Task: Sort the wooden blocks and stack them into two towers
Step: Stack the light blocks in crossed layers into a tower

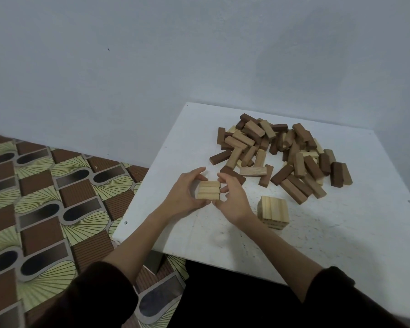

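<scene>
The fingers [197, 173] of the left hand [184, 193] curl round the left end of a small bundle of pale blocks [208, 190], and the fingers [223, 176] of the right hand [233, 198] curl round its right end, so both hands hold it pressed between them. The blocks in the bundle lie side by side with their long sides across the view; whether the bundle rests on the bench [341, 237] or is lifted off it I cannot tell. At about 4 o'clock from the hands, just beside the right wrist, a short pale tower [273, 214] stands upright on the bench. At about 2 o'clock, near the far edge, lies a pile of loose blocks [282, 157], dark brown and pale mixed. At 9 o'clock, off the bench, is a patterned floor [45, 197]; dark sleeves [100, 294] cover the upper forearms
</scene>
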`<action>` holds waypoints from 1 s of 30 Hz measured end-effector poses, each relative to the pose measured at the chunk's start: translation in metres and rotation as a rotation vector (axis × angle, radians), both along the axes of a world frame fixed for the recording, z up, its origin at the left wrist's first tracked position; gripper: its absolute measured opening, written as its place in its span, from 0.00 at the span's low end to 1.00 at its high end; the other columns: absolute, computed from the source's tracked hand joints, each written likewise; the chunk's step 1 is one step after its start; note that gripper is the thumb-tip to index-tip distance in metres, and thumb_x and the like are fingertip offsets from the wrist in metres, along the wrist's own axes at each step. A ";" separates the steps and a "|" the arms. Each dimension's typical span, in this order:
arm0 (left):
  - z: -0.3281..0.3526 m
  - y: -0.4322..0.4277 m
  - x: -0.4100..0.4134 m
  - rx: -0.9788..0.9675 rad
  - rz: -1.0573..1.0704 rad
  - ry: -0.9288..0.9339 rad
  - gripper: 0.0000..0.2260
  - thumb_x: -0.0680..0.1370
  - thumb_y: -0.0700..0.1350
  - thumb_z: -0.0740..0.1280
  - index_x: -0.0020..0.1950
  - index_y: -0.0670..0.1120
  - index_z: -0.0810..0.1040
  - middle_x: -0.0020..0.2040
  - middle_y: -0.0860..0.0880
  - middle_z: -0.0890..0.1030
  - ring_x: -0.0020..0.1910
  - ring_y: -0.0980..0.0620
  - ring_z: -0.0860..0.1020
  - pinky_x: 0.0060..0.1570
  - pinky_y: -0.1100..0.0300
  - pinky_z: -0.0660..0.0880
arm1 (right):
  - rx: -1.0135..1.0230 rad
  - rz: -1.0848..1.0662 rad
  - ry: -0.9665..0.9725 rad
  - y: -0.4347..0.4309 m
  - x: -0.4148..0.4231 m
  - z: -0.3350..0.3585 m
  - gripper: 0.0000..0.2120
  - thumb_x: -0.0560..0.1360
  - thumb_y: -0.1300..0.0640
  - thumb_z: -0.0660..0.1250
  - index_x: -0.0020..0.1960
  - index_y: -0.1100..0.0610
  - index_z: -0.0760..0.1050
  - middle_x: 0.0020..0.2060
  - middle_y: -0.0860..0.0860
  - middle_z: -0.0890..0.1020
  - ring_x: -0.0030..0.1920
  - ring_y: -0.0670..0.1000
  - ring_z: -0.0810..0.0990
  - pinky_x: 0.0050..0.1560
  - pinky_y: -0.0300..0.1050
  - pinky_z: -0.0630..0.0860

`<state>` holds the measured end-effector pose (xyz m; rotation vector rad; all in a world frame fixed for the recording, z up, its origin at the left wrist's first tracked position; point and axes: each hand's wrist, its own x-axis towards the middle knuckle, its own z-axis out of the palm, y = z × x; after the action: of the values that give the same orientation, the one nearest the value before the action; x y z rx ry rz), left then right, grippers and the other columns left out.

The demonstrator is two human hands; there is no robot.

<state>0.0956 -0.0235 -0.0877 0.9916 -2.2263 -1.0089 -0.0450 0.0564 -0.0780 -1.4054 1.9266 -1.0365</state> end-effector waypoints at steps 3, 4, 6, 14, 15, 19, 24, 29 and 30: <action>0.000 0.001 -0.001 -0.001 0.002 -0.007 0.36 0.66 0.40 0.78 0.71 0.45 0.66 0.58 0.51 0.77 0.54 0.63 0.68 0.53 0.81 0.59 | 0.004 -0.005 -0.007 0.000 0.000 -0.001 0.31 0.71 0.65 0.70 0.71 0.55 0.63 0.64 0.51 0.69 0.51 0.43 0.70 0.53 0.40 0.73; 0.000 0.001 -0.001 0.001 0.003 -0.006 0.36 0.66 0.41 0.78 0.71 0.46 0.66 0.58 0.51 0.77 0.55 0.61 0.68 0.53 0.80 0.59 | 0.003 -0.005 -0.007 0.000 0.000 -0.001 0.31 0.71 0.65 0.70 0.71 0.55 0.63 0.64 0.51 0.69 0.51 0.43 0.70 0.53 0.40 0.72; 0.000 0.000 0.000 0.009 0.002 -0.003 0.37 0.65 0.41 0.78 0.71 0.46 0.66 0.59 0.51 0.76 0.57 0.58 0.68 0.54 0.80 0.59 | 0.001 -0.005 -0.010 0.000 0.000 0.000 0.31 0.72 0.66 0.70 0.72 0.56 0.63 0.65 0.51 0.69 0.51 0.43 0.70 0.52 0.38 0.71; 0.006 0.000 0.003 0.063 -0.030 -0.039 0.37 0.67 0.41 0.77 0.72 0.50 0.64 0.60 0.53 0.75 0.59 0.57 0.69 0.56 0.74 0.62 | 0.097 0.113 0.196 -0.005 -0.002 0.004 0.34 0.73 0.67 0.66 0.74 0.55 0.57 0.65 0.54 0.68 0.61 0.55 0.66 0.64 0.52 0.67; 0.007 0.000 0.003 0.068 -0.025 -0.037 0.37 0.67 0.41 0.77 0.71 0.50 0.65 0.59 0.53 0.76 0.59 0.57 0.70 0.56 0.72 0.63 | 0.110 0.127 0.232 -0.006 -0.001 0.006 0.33 0.73 0.66 0.65 0.75 0.55 0.56 0.65 0.55 0.67 0.61 0.56 0.66 0.64 0.52 0.66; 0.015 0.003 -0.001 0.097 0.003 0.027 0.36 0.65 0.41 0.79 0.70 0.48 0.67 0.56 0.53 0.78 0.54 0.60 0.73 0.52 0.79 0.63 | 0.098 0.162 0.306 -0.005 -0.002 0.018 0.34 0.75 0.66 0.64 0.76 0.55 0.53 0.66 0.55 0.66 0.63 0.56 0.64 0.65 0.50 0.64; 0.039 0.015 -0.017 0.076 -0.080 0.142 0.35 0.65 0.37 0.77 0.67 0.53 0.67 0.53 0.56 0.78 0.53 0.64 0.75 0.57 0.68 0.68 | -0.034 0.208 0.281 0.014 -0.031 0.052 0.33 0.72 0.65 0.66 0.74 0.55 0.59 0.61 0.53 0.70 0.62 0.52 0.65 0.64 0.50 0.64; 0.052 0.038 -0.056 0.045 -0.211 0.153 0.36 0.65 0.39 0.77 0.69 0.51 0.66 0.55 0.49 0.77 0.55 0.55 0.75 0.57 0.69 0.69 | -0.130 0.206 0.314 0.054 -0.076 0.066 0.32 0.68 0.59 0.70 0.70 0.59 0.65 0.54 0.48 0.71 0.52 0.43 0.64 0.55 0.36 0.66; 0.053 0.042 -0.062 0.042 -0.236 0.146 0.36 0.66 0.39 0.77 0.70 0.50 0.66 0.55 0.49 0.76 0.55 0.55 0.75 0.57 0.69 0.69 | -0.119 0.188 0.318 0.061 -0.082 0.066 0.32 0.68 0.58 0.70 0.70 0.58 0.64 0.54 0.48 0.71 0.53 0.45 0.65 0.54 0.33 0.65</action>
<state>0.0332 0.0190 -0.0351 0.6595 -2.2435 -1.1944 -0.1271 0.1175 -0.0124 -1.8748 1.9238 -0.8937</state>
